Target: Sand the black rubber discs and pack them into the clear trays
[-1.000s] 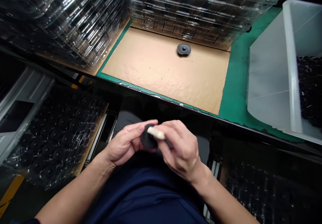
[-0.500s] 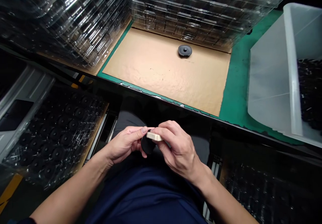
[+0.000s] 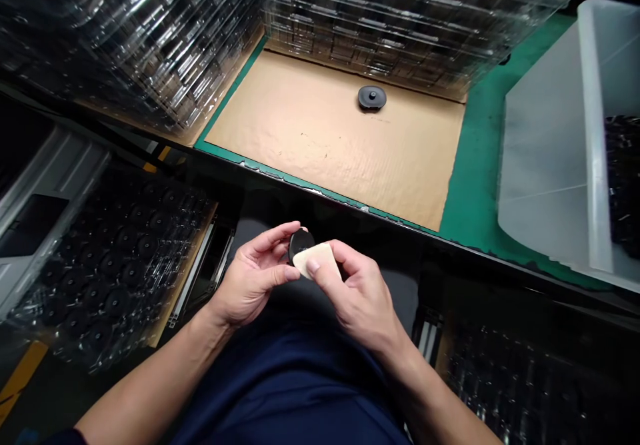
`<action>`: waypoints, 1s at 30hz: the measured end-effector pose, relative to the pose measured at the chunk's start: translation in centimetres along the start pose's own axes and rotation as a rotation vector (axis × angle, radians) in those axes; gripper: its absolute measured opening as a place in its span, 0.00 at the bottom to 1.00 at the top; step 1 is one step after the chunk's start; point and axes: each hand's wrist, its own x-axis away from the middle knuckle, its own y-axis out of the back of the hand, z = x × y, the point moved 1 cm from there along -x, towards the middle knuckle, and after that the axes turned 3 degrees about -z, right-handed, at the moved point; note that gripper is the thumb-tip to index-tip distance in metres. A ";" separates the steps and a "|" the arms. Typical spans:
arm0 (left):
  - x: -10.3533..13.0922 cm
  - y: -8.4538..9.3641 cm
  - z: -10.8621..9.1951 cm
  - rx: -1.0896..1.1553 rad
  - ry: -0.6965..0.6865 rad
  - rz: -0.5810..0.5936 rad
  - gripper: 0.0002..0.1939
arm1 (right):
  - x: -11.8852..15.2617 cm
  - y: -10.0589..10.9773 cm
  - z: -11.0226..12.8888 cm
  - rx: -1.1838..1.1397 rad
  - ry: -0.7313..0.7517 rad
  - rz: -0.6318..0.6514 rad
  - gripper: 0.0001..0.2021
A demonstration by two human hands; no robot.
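Above my lap, my left hand (image 3: 257, 268) grips a round black disc-like part (image 3: 301, 242) by its edge, tilted on its side. My right hand (image 3: 357, 285) is closed on a flat cream-coloured pad (image 3: 319, 258), thumb on its near face. The pad overlaps the lower right of the disc and appears to touch it; that part of the disc is hidden. Another black oval part (image 3: 372, 98), with a small knob on top, lies on the brown cardboard sheet (image 3: 320, 158) on the bench.
Stacked clear plastic trays (image 3: 360, 25) stand at the back, with another stack (image 3: 165, 65) to the left. A translucent bin (image 3: 545, 145) of dark parts stands at right. Below the bench, at left, a clear tray (image 3: 110, 258) holds many round black parts. The bench edge (image 3: 320, 195) is chipped.
Both hands have turned the disc and the pad. The pad, seen edge-on before, now shows its broad face, and the disc sits higher. The view has shifted slightly.
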 end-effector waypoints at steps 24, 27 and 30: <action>0.2 1.5 0.4 0.060 0.453 0.075 0.22 | 0.2 1.4 -0.9 0.449 0.635 -0.027 0.08; -0.1 1.2 0.3 0.044 0.233 -0.040 0.26 | 0.2 0.8 -1.7 0.344 0.241 -0.113 0.12; -0.3 0.9 0.7 -0.018 0.093 -0.031 0.30 | 0.2 0.0 -1.4 0.146 0.017 -0.032 0.16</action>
